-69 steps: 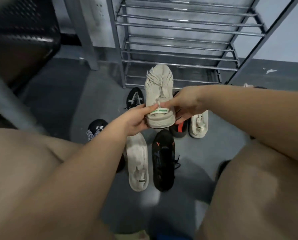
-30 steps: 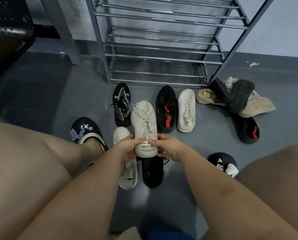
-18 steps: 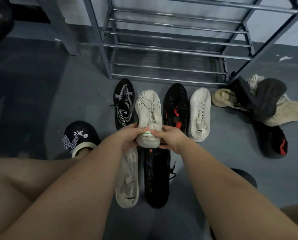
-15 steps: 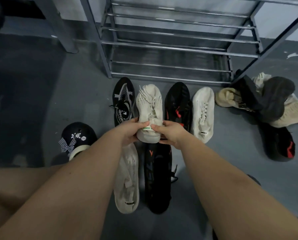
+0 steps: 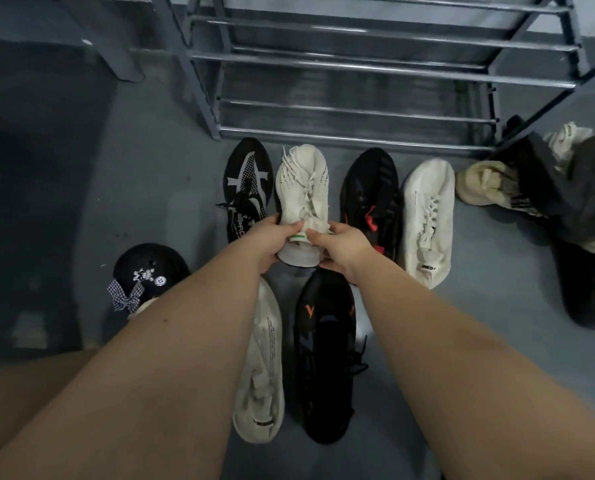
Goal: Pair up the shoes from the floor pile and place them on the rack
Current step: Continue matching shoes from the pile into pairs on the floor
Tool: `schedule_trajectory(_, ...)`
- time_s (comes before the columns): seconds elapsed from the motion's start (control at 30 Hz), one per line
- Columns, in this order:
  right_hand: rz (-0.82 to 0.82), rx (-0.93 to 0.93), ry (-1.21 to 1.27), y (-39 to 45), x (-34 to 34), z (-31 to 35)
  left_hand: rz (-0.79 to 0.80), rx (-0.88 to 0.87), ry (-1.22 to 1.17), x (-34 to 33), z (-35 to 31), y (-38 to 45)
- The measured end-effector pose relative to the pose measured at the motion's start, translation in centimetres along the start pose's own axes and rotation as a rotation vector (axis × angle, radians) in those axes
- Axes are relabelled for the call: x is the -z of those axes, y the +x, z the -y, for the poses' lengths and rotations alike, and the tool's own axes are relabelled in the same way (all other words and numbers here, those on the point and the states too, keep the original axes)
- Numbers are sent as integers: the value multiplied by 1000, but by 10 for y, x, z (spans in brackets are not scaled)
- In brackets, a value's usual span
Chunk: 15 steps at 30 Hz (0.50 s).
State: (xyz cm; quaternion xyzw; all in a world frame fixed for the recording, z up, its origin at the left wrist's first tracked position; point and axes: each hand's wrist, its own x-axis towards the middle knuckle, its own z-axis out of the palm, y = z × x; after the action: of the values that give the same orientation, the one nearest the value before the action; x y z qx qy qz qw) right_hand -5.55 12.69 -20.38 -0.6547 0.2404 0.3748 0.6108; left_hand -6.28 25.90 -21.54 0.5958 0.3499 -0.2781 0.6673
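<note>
Before the grey metal shoe rack (image 5: 358, 64), on the grey floor (image 5: 133, 185): cream knit sneaker with white laces (image 5: 302, 188), heel pinched from both sides by left hand (image 5: 267, 241) and right hand (image 5: 341, 247), each grip curled tight round it. Just left, black sneaker with white markings (image 5: 246, 181); right, black sneaker with red accents (image 5: 370, 199).

Cream sneaker (image 5: 302, 188) heel: hidden under my left hand (image 5: 271, 242) and right hand (image 5: 341, 247).
Rack (image 5: 375, 64): its upper shelves run off the top edge.
Clog (image 5: 147, 275): my left forearm covers its back.
Shoe pile (image 5: 548, 188): cut by the right edge, pairs impossible to sort.
Print on the near cream shoe (image 5: 264, 358): too small to read.
</note>
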Motion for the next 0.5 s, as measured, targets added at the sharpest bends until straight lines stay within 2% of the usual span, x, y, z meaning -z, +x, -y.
schedule_trajectory(0.27,-5,18,-250,-36,-1,-4,-72,-82,416,6,3,-30)
schedule_trajectory(0.37,-38,113,-534,-56,9,-8,-86,-146,641,-2,1,-56)
schedule_trajectory(0.5,-76,159,-974,-88,33,-11,-70,-249,1072,-19,-1,-89)
